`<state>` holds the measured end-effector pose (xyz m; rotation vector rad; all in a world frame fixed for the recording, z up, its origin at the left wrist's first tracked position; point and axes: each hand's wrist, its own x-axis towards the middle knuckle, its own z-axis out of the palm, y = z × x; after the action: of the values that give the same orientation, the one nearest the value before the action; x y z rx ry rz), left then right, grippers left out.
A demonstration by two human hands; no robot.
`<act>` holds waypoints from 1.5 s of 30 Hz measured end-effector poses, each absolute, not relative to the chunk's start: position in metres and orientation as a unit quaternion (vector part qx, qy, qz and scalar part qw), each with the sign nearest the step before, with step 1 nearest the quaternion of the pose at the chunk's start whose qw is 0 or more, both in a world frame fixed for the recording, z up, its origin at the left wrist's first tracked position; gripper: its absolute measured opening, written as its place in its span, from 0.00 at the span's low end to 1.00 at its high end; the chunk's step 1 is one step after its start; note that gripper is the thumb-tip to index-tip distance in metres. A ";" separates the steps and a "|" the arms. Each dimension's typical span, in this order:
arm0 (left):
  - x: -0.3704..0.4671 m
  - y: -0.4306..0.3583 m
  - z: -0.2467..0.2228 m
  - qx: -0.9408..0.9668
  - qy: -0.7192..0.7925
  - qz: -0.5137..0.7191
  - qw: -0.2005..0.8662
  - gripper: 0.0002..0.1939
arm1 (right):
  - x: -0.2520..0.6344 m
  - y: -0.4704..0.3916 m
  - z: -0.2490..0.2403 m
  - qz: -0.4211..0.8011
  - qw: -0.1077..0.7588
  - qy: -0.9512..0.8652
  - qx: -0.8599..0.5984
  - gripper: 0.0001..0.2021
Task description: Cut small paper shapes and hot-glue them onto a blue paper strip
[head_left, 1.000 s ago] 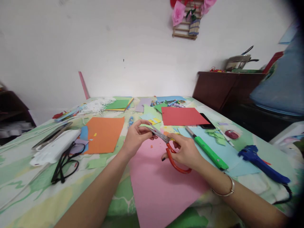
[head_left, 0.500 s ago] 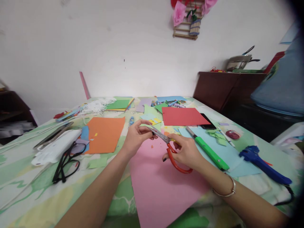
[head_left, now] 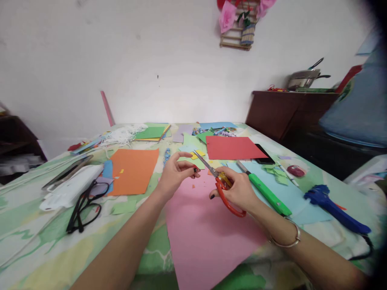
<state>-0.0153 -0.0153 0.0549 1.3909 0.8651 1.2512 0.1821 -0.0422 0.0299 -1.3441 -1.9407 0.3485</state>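
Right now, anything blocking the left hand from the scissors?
Nothing visible. The right hand holds the scissors, tip close beside the left hand; no object shows in between. The pink sheet lies below both hands.

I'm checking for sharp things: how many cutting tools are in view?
2: the scissors in the right hand, and the green knife on the light-blue paper. Others may be hidden.

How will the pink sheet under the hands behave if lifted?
The pink sheet looks thin and flat, so probably light and apt to bend. A small orange scrap lies on it and would likely slide off if it tilts.
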 end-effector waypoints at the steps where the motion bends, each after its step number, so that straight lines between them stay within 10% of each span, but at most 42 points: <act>1: -0.015 -0.015 0.055 0.578 0.358 0.524 0.513 0.18 | 0.182 -0.042 0.031 0.142 0.365 -0.758 -0.521 0.21; 45: -0.012 -0.019 0.060 0.583 0.373 0.522 0.499 0.16 | 0.181 -0.044 0.027 0.118 0.334 -0.798 -0.488 0.21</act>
<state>-0.0123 -0.0194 0.0597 1.4096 0.9029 1.2619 0.1807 -0.0442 0.0272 -1.2729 -2.0842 0.3075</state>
